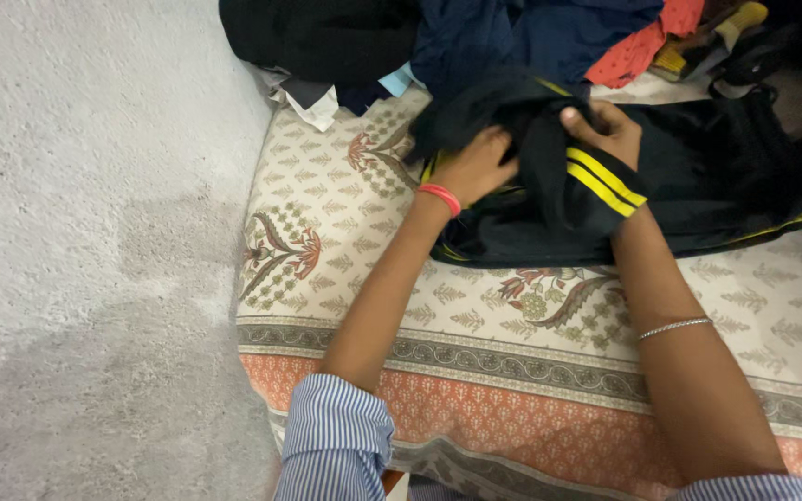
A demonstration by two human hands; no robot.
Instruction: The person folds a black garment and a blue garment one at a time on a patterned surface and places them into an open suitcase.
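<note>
hands: two, left hand [477, 167] and right hand [608, 130]
black garment with yellow stripes [698, 195]: one
red bangle [440, 198]: one
silver bracelet [675, 327]: one

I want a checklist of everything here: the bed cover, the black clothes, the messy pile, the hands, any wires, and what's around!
Surface: patterned bedsheet, cream with an orange border, spread flat.
Job's things: black garment with yellow stripes, lying on the sheet, partly bunched up.
Clutter: pile of clothes at the top edge, black, navy and red pieces.
Grippers: left hand and right hand both grip the garment's bunched fabric; red band on left wrist, silver bracelet on right.
Cables: nothing seen.
Surroundings: grey floor left of the sheet.
</note>
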